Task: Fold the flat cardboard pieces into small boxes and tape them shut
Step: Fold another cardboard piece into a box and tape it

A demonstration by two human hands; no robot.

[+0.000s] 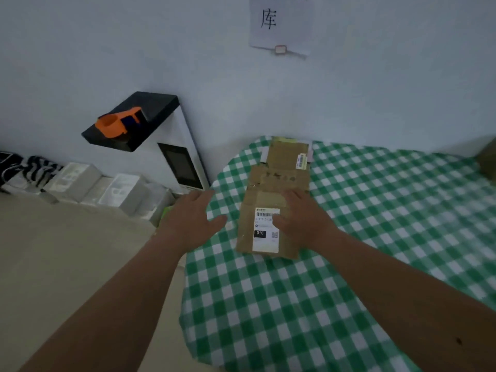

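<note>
A stack of flat brown cardboard pieces [276,183] lies on the green-and-white checked table [349,264], running away from me. The nearest piece carries a white shipping label [264,237]. My right hand [303,218] rests flat on this piece, fingers spread over the label's upper right part. My left hand [193,216] hovers open by the table's left edge, a little left of the cardboard, holding nothing. An orange tape dispenser [116,124] sits on a black-topped white machine [161,140] to the left of the table.
White foam boxes [107,189] line the floor along the wall at left. A paper sign [280,22] hangs on the wall. Another brown object [489,159] shows at the table's far right edge. The rounded table edge [185,277] drops to beige floor.
</note>
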